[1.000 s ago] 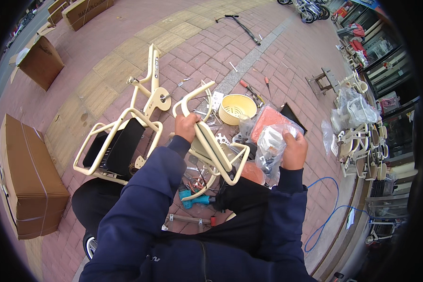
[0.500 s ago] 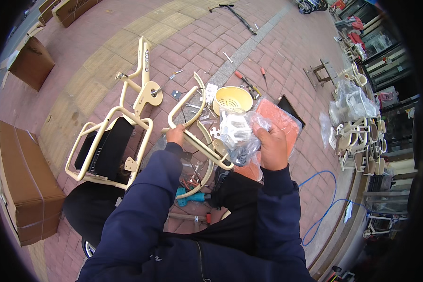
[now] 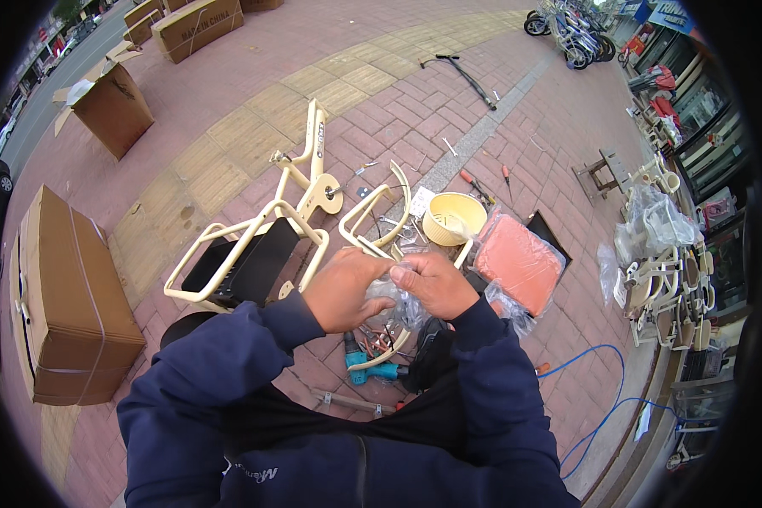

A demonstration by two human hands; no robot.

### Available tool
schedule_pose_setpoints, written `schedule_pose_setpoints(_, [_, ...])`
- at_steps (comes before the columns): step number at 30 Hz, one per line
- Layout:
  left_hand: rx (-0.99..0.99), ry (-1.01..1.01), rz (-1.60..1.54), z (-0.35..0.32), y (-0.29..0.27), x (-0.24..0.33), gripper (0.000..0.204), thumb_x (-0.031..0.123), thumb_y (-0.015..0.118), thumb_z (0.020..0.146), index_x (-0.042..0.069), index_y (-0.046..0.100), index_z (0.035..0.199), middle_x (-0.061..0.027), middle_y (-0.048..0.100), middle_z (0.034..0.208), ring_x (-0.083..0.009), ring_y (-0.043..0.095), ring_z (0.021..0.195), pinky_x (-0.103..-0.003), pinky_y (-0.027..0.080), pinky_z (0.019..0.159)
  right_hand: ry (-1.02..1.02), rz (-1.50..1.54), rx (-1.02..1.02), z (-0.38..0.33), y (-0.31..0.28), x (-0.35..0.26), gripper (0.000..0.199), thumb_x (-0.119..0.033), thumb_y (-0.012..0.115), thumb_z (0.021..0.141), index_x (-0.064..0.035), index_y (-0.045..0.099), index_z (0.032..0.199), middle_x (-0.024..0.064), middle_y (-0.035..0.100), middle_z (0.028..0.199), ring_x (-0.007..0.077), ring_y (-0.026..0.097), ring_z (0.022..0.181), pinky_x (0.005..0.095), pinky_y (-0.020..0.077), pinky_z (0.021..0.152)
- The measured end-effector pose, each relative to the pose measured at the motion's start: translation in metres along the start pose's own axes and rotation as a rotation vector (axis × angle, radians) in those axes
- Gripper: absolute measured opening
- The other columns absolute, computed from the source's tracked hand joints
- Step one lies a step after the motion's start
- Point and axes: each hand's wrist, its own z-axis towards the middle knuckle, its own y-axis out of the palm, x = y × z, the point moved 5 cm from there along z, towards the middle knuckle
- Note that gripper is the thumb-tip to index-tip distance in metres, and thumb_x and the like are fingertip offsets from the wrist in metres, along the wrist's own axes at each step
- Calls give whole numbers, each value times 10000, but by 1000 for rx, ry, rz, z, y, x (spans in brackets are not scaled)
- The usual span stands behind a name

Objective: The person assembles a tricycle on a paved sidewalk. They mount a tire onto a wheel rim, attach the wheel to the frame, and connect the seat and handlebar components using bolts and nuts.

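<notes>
Both of my hands are close together over the parts on the ground, closed on a clear plastic bag [image 3: 409, 311]. My left hand [image 3: 345, 290] pinches its top edge with the thumb bent under. Against it my right hand [image 3: 437, 284] grips the same edge. What lies inside the bag is mostly hidden by my fingers. Behind the hands is a bent cream tube part [image 3: 353, 213], partly covered. A yellow basket [image 3: 455, 218] stands just beyond the right hand. To the left lies a cream bike frame [image 3: 313, 161] with a black box-shaped piece [image 3: 258, 262].
An orange-red pad [image 3: 521, 264] in plastic lies right of the basket. Near my legs are a teal power drill [image 3: 372, 369] and loose tools. Cardboard boxes [image 3: 80, 296] stand left; a floor pump [image 3: 466, 76] lies ahead. At right are a small stool [image 3: 601, 173] and a blue hose [image 3: 622, 372].
My left hand has let go of the cream tube part and come over to the bag. The right hand has moved left and nearer with it. The view has shifted.
</notes>
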Motion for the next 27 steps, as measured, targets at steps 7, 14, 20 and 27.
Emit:
schedule_pose_setpoints(7, [139,-457,-380,-43,-2,-43,281,257,652,895,-17,623,836,-205,595,705,-354,566,632,-419,443,599,13,-109,396,9,11,-20,249,-245,693,874,1,666,846,91,618,692,161,579,614,315,452,577])
schedule_pose_setpoints(14, [250,-542,-515,-46,4,-59,264,217,599,942,-39,609,881,-166,602,707,-210,559,635,-364,455,618,-164,-276,194,13,55,-27,347,-270,804,745,-14,671,938,121,615,809,260,630,661,358,496,606])
schedule_pose_setpoints(20, [369,-572,-592,-42,15,-57,247,188,598,953,-32,577,843,-157,595,724,-209,545,645,-354,453,602,-197,-298,314,26,65,-20,168,-130,742,749,-4,631,741,118,587,664,288,593,603,361,455,554])
schedule_pose_setpoints(27, [418,-615,-558,-39,18,-61,261,218,592,947,-28,581,861,-219,589,718,-300,562,616,-402,447,597,-275,-337,492,21,64,-25,159,-77,684,711,-20,545,663,139,554,654,331,553,569,405,428,513])
